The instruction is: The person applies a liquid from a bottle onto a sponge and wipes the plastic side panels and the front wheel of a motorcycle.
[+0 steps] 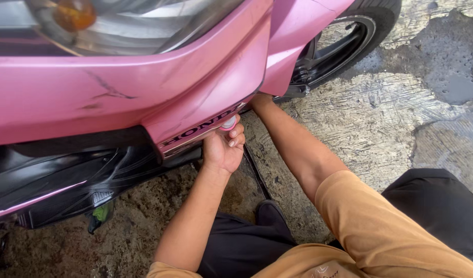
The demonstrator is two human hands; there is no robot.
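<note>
Mid-frame, the left hand [224,148] pinches a small white-tipped tool [229,122] against the pink scooter panel [144,87], still attached, while the right hand's grip stays hidden behind it.

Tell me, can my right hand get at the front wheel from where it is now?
Probably not directly. The right hand is tucked out of sight under the pink side panel, and the front wheel sits farther forward, past the pink fender. Whether that gap is open I can't tell.
</note>
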